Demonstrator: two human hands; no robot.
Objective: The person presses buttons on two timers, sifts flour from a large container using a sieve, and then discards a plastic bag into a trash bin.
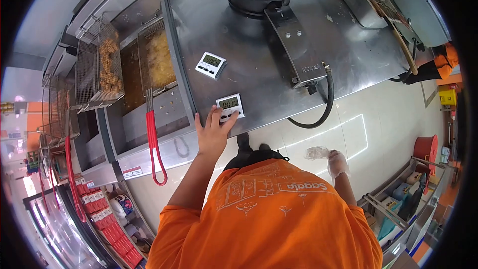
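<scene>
My bare left hand [212, 130] is at a white digital kitchen timer [230, 105] on the steel counter's front edge. Its fingers lie along the timer's left side while the thumb touches the button row. Just behind it sits a second white timer [210, 65], tilted. Low over the floor on the right, my right hand [339, 164] wears a clear plastic glove. Its fingers are closed on a crumpled piece of clear plastic [316, 153], possibly another glove.
Left of the steel counter [249, 77], a fryer basket [158, 55] sits in bubbling oil, its red handle [154, 147] jutting forward. A raised basket [102, 65] holds fried food. A burner [303, 45] with a black hose [326, 107] stands right. Another person's sleeve [444, 61] shows far right.
</scene>
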